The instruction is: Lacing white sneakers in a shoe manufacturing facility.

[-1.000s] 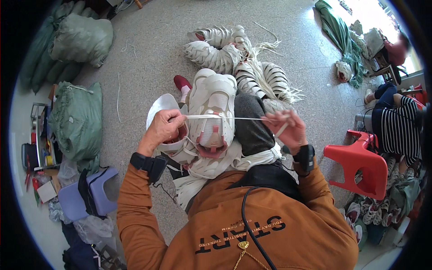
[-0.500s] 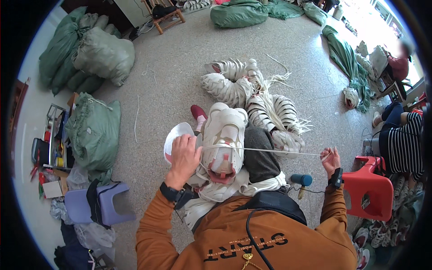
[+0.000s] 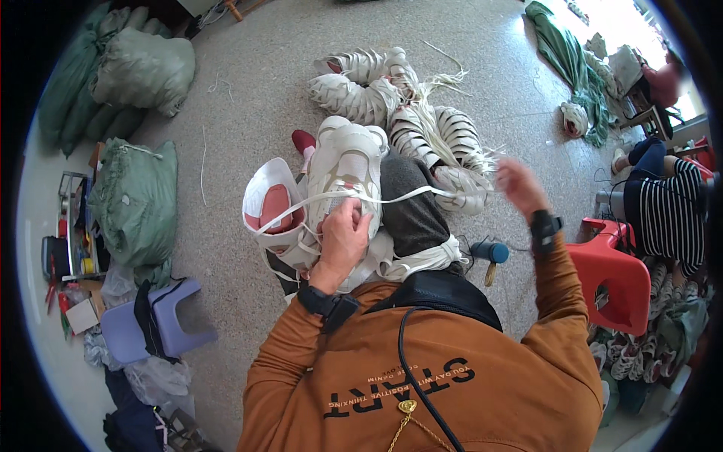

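Note:
A white sneaker (image 3: 324, 162) with pinkish trim rests on my lap, its toe pointing away from me. My left hand (image 3: 348, 237) is closed in a pinch at its lacing area, fingertips against the upper. A white shoelace (image 3: 403, 197) crosses the sneaker in a slack curve, one side looping left and the other running right toward my right hand (image 3: 520, 184). That hand is raised and smeared by motion, with its fingers seemingly closed round the lace's end. Left of the sneaker, another white shoe piece (image 3: 256, 188) shows a pinkish inside.
Strapped bundles of white shoe parts (image 3: 354, 98) lie on the floor ahead. Green sacks (image 3: 135, 200) and a purple stool (image 3: 124, 331) stand left. To the right are a red stool (image 3: 621, 282), a teal cylinder (image 3: 489, 251) and a person in a striped top (image 3: 670, 218).
My left hand has moved from beside the sneaker onto its lacing area. My right hand has risen forward and inward, and the taut lace has gone slack. The view has shifted.

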A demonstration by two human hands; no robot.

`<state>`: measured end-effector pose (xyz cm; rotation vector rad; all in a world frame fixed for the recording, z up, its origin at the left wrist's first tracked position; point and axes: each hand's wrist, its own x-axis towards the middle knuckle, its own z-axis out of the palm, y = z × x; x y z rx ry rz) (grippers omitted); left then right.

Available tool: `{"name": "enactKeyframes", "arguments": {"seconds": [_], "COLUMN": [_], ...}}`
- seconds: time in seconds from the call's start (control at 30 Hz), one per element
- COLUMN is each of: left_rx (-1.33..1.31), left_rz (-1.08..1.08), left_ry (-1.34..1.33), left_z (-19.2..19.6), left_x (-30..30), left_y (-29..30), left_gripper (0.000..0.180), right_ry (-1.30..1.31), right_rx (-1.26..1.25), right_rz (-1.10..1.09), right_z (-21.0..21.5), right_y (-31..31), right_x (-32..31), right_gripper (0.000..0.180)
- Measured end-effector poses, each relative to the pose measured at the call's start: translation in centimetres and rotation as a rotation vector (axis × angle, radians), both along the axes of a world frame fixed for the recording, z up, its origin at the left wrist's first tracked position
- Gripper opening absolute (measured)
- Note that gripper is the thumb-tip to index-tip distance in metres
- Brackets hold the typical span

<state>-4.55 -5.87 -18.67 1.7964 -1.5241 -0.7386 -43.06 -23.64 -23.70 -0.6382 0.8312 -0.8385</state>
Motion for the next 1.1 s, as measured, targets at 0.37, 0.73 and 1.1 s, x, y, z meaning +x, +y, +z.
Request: {"name": "enactKeyframes", "arguments": {"seconds": [0.37, 0.73, 1.1], "left_rx": [-0.061, -0.037, -0.091], "left_rz": [0.097, 0.097, 0.08], "left_ry": [0.139, 0.138, 0.099], "left_z": [-0.2, -0.7, 0.1], "left_x": [-1.2, -0.9, -1.1], "left_y": [-0.1, -0.1, 0.1], "left_gripper": [0.033, 0.034, 0.031], "right_ry": [0.396, 0.541, 0.638], "right_rx": [-0.515, -0.676, -0.814], "right_rz": [0.405, 0.412, 0.389], "right_z": [3.0, 4.5, 4.5], "right_y": [9.4, 8.9, 8.3], "right_x": [20.3, 21.1, 21.3], "right_gripper": [0.018, 0.023, 0.02]}}
